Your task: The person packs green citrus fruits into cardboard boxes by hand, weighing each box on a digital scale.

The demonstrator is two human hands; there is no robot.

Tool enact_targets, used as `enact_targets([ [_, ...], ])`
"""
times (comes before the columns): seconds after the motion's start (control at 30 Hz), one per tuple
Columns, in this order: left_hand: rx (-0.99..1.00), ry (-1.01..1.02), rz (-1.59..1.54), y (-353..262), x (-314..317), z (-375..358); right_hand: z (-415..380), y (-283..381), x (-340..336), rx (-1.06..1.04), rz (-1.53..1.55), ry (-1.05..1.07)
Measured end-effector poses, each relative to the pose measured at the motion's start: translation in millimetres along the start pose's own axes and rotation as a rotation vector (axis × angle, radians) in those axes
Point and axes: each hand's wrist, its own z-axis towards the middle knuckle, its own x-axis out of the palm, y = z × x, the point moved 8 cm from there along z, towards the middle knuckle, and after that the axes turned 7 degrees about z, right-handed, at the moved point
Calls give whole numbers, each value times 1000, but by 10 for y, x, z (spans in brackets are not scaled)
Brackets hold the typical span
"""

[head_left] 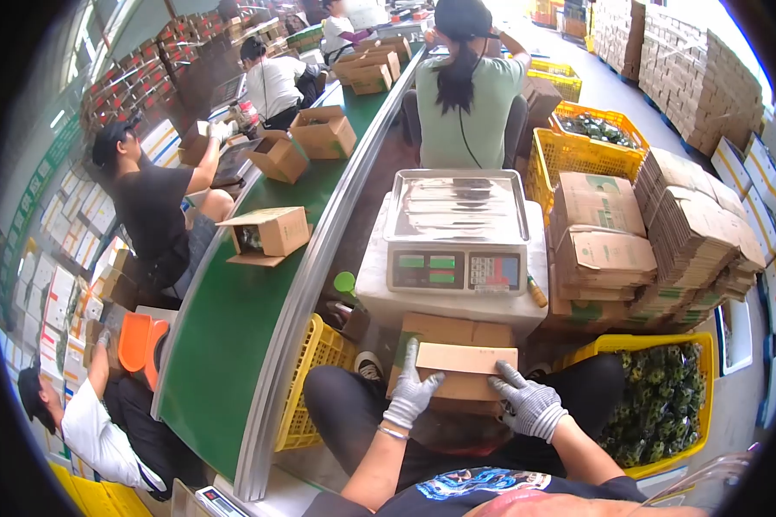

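Two hands in grey-white knit gloves meet a cardboard box (pixel 457 332) between the wearer's knees. The left hand (pixel 412 392) lies at the box's left side, fingers stretched upward and thumb spread away from them toward a pale cardboard flap (pixel 466 358). The right hand (pixel 530 403) is half open, its fingers reaching over the flap's right end. Both touch the cardboard (their undersides are hidden, so I cannot tell whether either grips it).

Just beyond the box, a white-covered tabletop (pixel 378 302) carries a digital scale (pixel 457 211) with a shiny metal pan and lit green displays. A wooden-handled tool (pixel 536 291) lies beside the scale's right edge.

By the right knee stands a yellow crate (pixel 710 370) full of dark green packets (pixel 651 401); behind it rise stacks of flattened cartons (pixel 603 211). By the left knee is another yellow crate, its side showing open slots (pixel 306 388).

Further left, a green conveyor belt (pixel 224 345) runs away into the distance, bearing an open carton (pixel 280 234) and, farther along, several more. Co-workers sit along its far side, and a person in a pale green top (pixel 470 121) sits beyond the scale, back turned.
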Motion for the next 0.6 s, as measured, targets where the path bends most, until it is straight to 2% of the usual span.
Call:
enact_targets([
  [0.07,84,14,122,-73,-31,14,57,-29,-49,3,11,-15],
  [0.17,-29,14,-31,-16,-63,230,101,-29,-37,-34,75,-17],
  [0.27,-16,-7,-38,-21,-90,370,122,-12,-149,-2,150,-62],
  [0.33,-39,-4,56,28,-133,396,109,-60,-166,86,146,-99],
  [0.47,-36,-103,111,91,-56,426,208,-92,-52,57,123,-96],
  [0.5,-135,-81,110,55,-64,437,239,-89,-50,86,117,-70],
  [0.6,-197,-36,145,87,-40,450,287,-82,-45,90,76,-10],
])
